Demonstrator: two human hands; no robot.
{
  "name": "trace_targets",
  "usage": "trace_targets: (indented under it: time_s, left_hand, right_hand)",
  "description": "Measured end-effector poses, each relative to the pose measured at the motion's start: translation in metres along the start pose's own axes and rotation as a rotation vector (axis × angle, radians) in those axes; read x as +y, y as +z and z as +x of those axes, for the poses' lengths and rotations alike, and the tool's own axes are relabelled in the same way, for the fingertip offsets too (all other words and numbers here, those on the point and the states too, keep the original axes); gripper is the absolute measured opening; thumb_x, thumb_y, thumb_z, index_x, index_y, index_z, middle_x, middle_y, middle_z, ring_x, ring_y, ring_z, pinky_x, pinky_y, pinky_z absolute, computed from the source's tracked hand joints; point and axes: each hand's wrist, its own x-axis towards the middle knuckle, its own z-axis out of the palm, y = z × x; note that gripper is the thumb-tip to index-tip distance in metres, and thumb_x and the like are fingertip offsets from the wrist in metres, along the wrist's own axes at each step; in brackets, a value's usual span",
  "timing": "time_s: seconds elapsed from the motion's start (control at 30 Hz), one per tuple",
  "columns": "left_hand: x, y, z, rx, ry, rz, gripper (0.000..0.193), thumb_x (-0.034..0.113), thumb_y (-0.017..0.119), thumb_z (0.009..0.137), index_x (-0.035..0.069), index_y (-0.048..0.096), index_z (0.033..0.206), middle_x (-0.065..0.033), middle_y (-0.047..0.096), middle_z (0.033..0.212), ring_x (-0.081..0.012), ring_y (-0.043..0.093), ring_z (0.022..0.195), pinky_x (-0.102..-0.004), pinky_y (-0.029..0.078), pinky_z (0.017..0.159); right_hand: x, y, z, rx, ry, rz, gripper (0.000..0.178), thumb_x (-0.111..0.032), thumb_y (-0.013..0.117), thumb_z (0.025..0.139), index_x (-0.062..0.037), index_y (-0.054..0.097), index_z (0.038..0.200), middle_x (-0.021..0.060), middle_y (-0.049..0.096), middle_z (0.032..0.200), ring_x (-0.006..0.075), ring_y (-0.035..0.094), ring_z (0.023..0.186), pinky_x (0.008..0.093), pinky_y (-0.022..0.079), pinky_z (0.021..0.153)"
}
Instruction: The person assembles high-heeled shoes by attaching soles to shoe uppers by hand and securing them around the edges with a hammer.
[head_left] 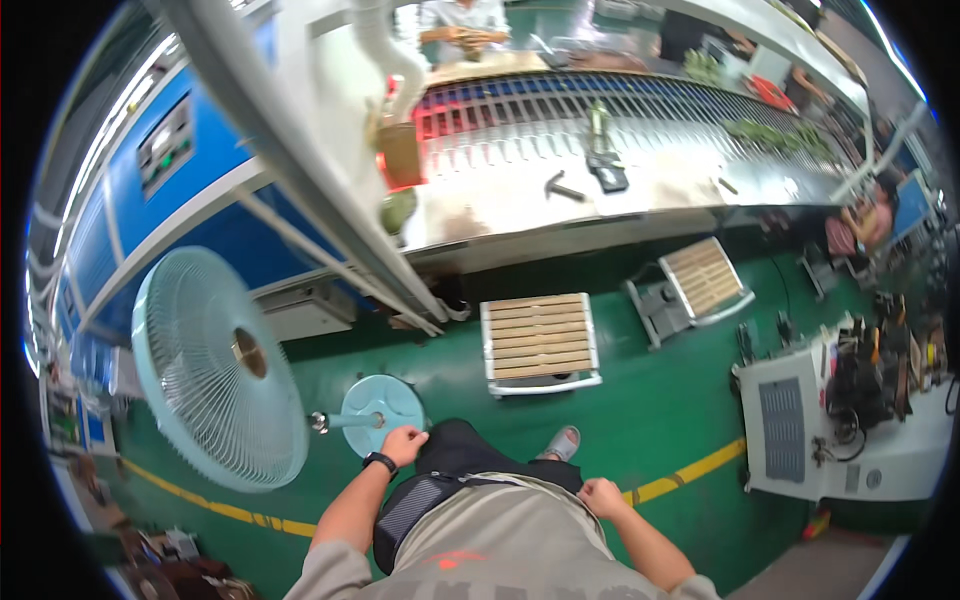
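My left hand (405, 446) hangs beside my left thigh, its fingers curled in, with a dark band on the wrist. Nothing shows in it. In the picture it lies close to the round light-blue base (356, 408) of a standing fan, whose large wire grille (205, 380) rises on the left. Loosely closed by my right hip is my right hand (601, 497), and no object shows in its fingers. Ahead of me stands a low seat with wooden slats and a white frame (540, 345).
A second slatted seat (703, 277) stands farther right. Beyond them runs a long workbench (500, 212) with a hammer (565, 187), a small black device (608, 175) and a slatted conveyor (510, 110). A light-grey machine (785, 430) stands right; people sit across the bench and at far right.
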Motion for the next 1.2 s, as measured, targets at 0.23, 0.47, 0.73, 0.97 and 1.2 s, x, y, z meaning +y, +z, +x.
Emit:
trace_targets:
  time_s: [0.23,0.47,0.73,0.97,1.2]
  left_hand:
    - [0.111,-0.029,0.056,0.044,-0.065,0.015,0.039,0.036,0.073,0.097,0.000,0.078,0.109,-0.0180,0.080,0.096,-0.0289,0.078,0.092,-0.0408,0.059,0.086]
    - [0.185,-0.045,0.236,-0.066,0.108,-0.031,0.040,0.038,0.073,0.097,0.001,0.078,0.111,-0.0187,0.079,0.106,-0.0311,0.077,0.101,-0.0413,0.058,0.092]
    - [0.259,-0.101,0.364,-0.117,0.187,-0.192,0.034,0.034,0.073,0.097,0.002,0.078,0.107,-0.0173,0.079,0.101,-0.0309,0.076,0.095,-0.0413,0.058,0.088]
    - [0.284,-0.130,0.422,0.048,0.146,-0.332,0.031,0.029,0.071,0.100,0.001,0.075,0.111,-0.0147,0.079,0.099,-0.0254,0.077,0.096,-0.0368,0.059,0.085]
    - [0.326,-0.124,0.428,0.378,0.338,-0.328,0.030,0.019,0.075,0.096,-0.001,0.072,0.118,-0.0190,0.074,0.111,-0.0296,0.074,0.098,-0.0406,0.059,0.088]
  right_hand:
    - [0.002,-0.068,0.056,-0.143,0.047,0.111,0.032,-0.035,0.074,0.090,-0.0040,0.079,0.096,0.0206,0.078,0.095,0.0382,0.075,0.093,0.0461,0.059,0.087]
    - [-0.079,-0.128,0.149,-0.088,0.042,-0.046,0.036,-0.038,0.070,0.092,-0.0062,0.079,0.106,0.0177,0.079,0.101,0.0373,0.076,0.096,0.0457,0.059,0.088]
    - [-0.253,-0.276,0.243,0.064,-0.034,-0.048,0.043,-0.041,0.073,0.094,-0.0016,0.077,0.110,0.0200,0.078,0.104,0.0375,0.075,0.098,0.0449,0.059,0.089]
    - [-0.309,-0.376,0.414,0.292,-0.406,-0.193,0.045,-0.034,0.074,0.093,-0.0020,0.071,0.125,0.0216,0.070,0.125,0.0402,0.065,0.118,0.0474,0.051,0.102]
    - [-0.306,-0.419,0.619,0.822,-0.882,-0.245,0.056,-0.024,0.081,0.087,-0.0001,0.063,0.134,0.0240,0.060,0.139,0.0448,0.054,0.131,0.0535,0.043,0.111]
